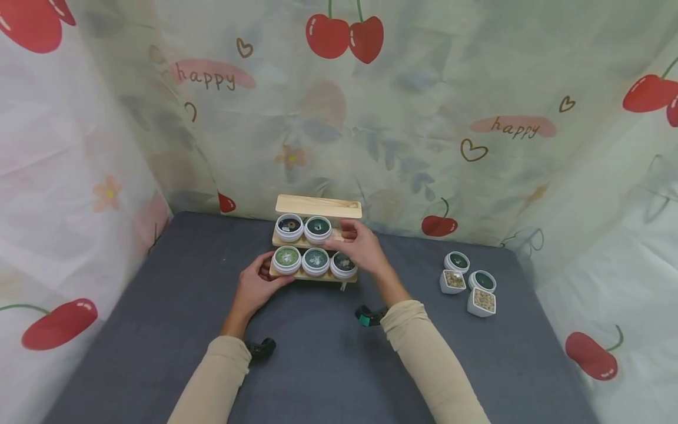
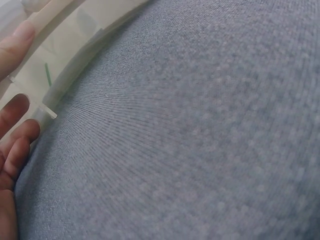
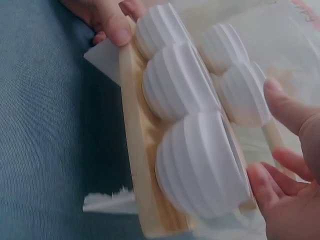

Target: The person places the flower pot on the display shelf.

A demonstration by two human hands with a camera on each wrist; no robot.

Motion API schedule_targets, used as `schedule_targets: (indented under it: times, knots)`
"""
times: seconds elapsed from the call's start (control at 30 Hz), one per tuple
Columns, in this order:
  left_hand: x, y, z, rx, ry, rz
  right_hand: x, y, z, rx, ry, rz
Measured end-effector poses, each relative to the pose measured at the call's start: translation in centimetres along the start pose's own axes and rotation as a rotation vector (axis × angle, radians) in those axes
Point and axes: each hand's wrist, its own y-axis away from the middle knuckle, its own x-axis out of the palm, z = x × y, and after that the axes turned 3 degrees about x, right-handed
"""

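A tiered wooden stand (image 1: 318,204) stands near the back of the table. Its lower board carries a pale green-topped white round pot (image 1: 286,259), a teal-topped pot (image 1: 316,261) and a dark-topped pot (image 1: 344,265). Two more white pots (image 1: 318,229) sit on the middle board. At the lower board's left end, my left hand (image 1: 256,288) grips the board, thumb (image 3: 118,31) on its front edge. My right hand (image 1: 364,248) is at the middle board's right end, thumb beside the nearest pot, fingers spread apart from it. Whether the thumb touches that pot I cannot tell.
On the right side of the table are two round white pots (image 1: 482,281) and two square white pots (image 1: 482,302) with grainy tops. A printed curtain (image 1: 339,147) hangs behind the dark grey table (image 1: 318,377). The stand's bare top board is close to it.
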Motion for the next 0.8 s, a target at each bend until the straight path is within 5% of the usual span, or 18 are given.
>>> schedule_targets:
  times: [0.43,0.8]
  knots:
    - [-0.1,0.1,0.1,-0.007,0.007,-0.001,-2.7,2.4,-2.7,-0.095,-0.050,-0.159]
    - [-0.1,0.0,0.0,0.002,-0.009,0.010,-7.7,4.6,-5.6,-0.070,0.118,-0.257]
